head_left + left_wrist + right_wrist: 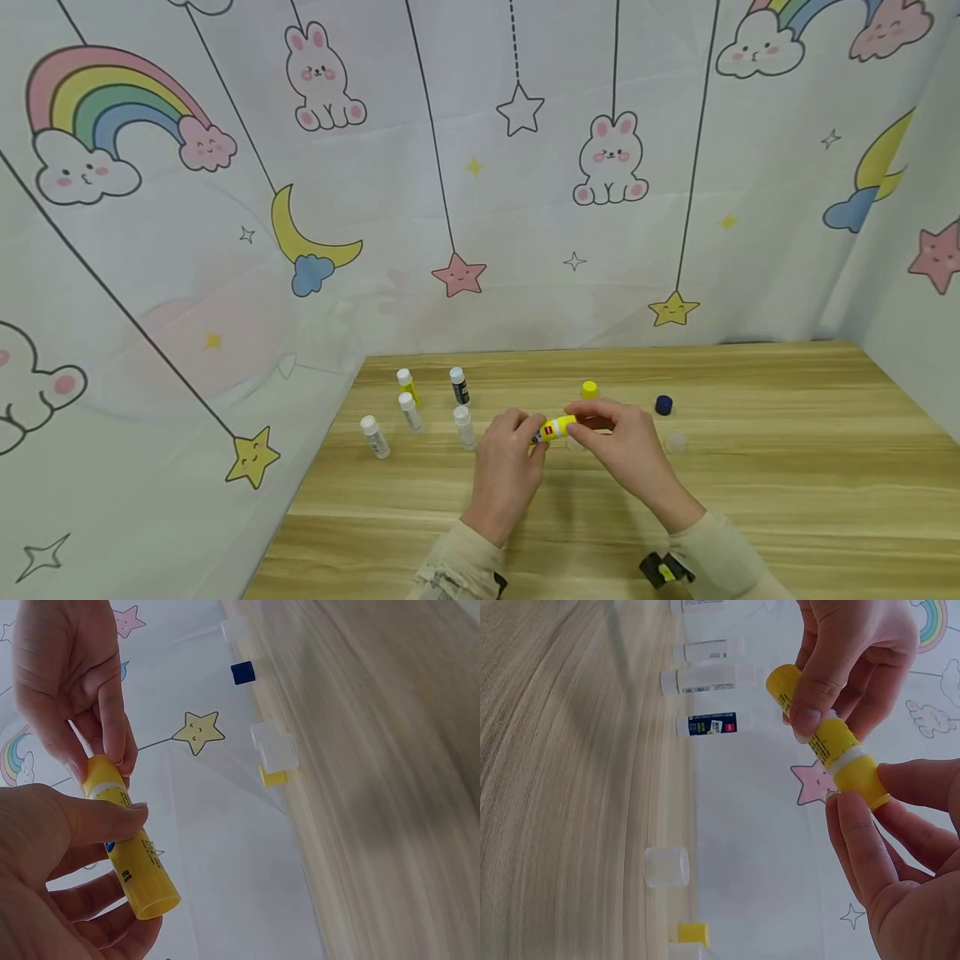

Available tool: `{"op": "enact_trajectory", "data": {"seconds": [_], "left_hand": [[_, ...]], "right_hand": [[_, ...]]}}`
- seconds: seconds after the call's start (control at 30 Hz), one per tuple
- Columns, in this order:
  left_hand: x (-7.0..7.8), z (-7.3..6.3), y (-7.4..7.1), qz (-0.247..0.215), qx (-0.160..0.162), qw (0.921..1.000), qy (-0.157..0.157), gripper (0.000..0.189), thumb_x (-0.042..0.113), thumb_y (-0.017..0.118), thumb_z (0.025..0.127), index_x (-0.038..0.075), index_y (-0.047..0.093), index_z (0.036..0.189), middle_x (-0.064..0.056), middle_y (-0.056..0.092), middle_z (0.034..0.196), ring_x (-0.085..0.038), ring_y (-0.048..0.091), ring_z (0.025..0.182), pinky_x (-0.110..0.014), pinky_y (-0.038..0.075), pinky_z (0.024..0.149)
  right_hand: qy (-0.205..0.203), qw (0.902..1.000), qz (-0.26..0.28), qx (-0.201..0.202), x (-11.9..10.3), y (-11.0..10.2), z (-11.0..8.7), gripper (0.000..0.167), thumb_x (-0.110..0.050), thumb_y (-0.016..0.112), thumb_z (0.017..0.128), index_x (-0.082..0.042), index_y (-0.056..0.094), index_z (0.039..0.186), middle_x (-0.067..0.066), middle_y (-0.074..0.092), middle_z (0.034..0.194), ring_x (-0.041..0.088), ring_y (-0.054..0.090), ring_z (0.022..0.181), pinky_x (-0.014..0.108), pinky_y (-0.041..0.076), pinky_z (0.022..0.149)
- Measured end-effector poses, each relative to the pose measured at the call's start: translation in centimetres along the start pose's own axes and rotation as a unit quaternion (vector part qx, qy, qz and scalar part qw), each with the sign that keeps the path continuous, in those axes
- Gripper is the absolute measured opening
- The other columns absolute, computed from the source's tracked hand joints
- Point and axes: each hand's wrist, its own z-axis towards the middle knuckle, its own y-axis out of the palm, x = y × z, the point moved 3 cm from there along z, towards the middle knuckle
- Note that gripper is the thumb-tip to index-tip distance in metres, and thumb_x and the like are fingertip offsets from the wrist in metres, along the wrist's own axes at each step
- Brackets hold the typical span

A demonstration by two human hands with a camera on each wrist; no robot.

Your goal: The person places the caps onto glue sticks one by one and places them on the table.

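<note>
Yellow glue stick (pixel 557 428), held above wood-grain table (pixel 787 500): barrel gripped in left hand (pixel 507 468), end pinched by right hand (pixel 632 448). Possible fault: dropping onto clear cap (pixel 667 867), from too light a pinch.

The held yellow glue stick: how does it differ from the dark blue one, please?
The yellow glue stick lies tilted between left hand and right hand; the dark blue one stands upright. The yellow one has yellow ends; the dark blue one, a whitish top. Both are slim tubes.
</note>
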Motion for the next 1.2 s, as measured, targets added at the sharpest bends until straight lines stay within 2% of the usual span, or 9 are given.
{"op": "enact_trajectory", "data": {"seconds": [0.5, 0.87, 1.2], "left_hand": [[0.1, -0.09, 0.08, 0.002, 0.003, 1.0, 0.008, 0.031, 0.011, 0.09, 0.076, 0.014, 0.076, 0.103, 0.001, 0.063, 0.092, -0.013, 0.061, 0.079, -0.027, 0.053, 0.068], [0.38, -0.11, -0.2, 0.012, -0.007, 0.9999, 0.01, 0.032, 0.01, 0.09, 0.076, 0.012, 0.076, 0.104, 0.001, 0.062, 0.093, -0.015, 0.061, 0.08, -0.028, 0.053, 0.07], [0.6, -0.08, -0.32, 0.029, -0.015, 0.9994, 0.013, 0.032, 0.009, 0.09, 0.075, 0.012, 0.075, 0.104, 0.0, 0.062, 0.093, -0.016, 0.061, 0.081, -0.028, 0.054, 0.071]], "right_hand": [[-0.004, 1.0, 0.005, -0.002, -0.15, 0.07, -0.11, 0.022, -0.015, 0.079, 0.089, -0.014, 0.076, 0.111, 0.001, 0.073, 0.107, 0.017, 0.071, 0.091, 0.027, 0.058, 0.069], [-0.002, 1.0, 0.0, -0.005, -0.12, 0.27, -0.18, 0.021, -0.014, 0.079, 0.089, -0.017, 0.076, 0.109, 0.0, 0.074, 0.104, 0.02, 0.071, 0.091, 0.026, 0.058, 0.07], [0.014, 0.9999, -0.006, -0.002, -0.38, 0.41, -0.14, 0.02, -0.013, 0.079, 0.088, -0.017, 0.077, 0.108, -0.001, 0.074, 0.101, 0.016, 0.071, 0.091, 0.027, 0.058, 0.07]]}}
